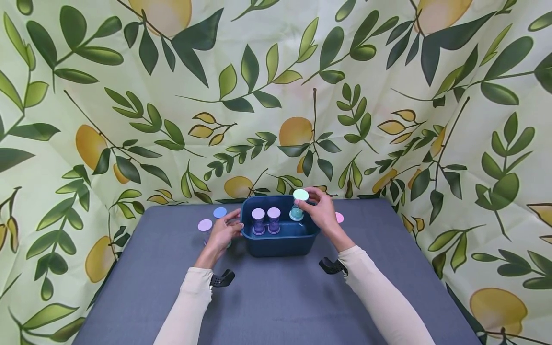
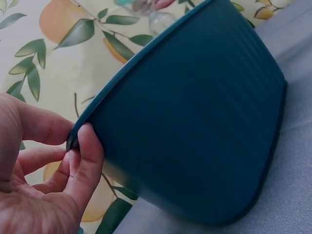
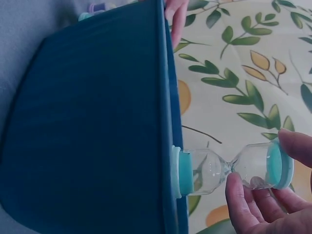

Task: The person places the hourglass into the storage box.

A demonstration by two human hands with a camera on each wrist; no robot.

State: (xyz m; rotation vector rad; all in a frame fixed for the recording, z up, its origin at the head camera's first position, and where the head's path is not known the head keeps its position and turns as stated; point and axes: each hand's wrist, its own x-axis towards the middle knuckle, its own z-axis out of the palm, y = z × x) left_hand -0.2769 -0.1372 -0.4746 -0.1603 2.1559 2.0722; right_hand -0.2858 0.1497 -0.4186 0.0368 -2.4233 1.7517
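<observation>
A dark blue plastic bin (image 1: 282,247) stands near the far side of the table. My left hand (image 1: 222,235) pinches its left rim between thumb and fingers; the left wrist view shows the fingers (image 2: 90,146) at the rim's edge. With the thumb and fingers of my right hand (image 1: 322,212) I hold a small sand timer (image 3: 209,170) with mint-green caps by its upper part. It is upright, its lower cap just inside the bin's rim on the right side. Two purple sand timers, one on the left (image 1: 258,222) and another beside it (image 1: 273,221), stand upright inside the bin.
Left of the bin, partly behind my left hand, are a purple-capped timer (image 1: 205,224) and a blue-capped one (image 1: 220,212). A pink cap (image 1: 339,217) shows beyond my right wrist. A lemon-print cloth (image 1: 258,120) hangs behind the grey-covered table (image 1: 276,297).
</observation>
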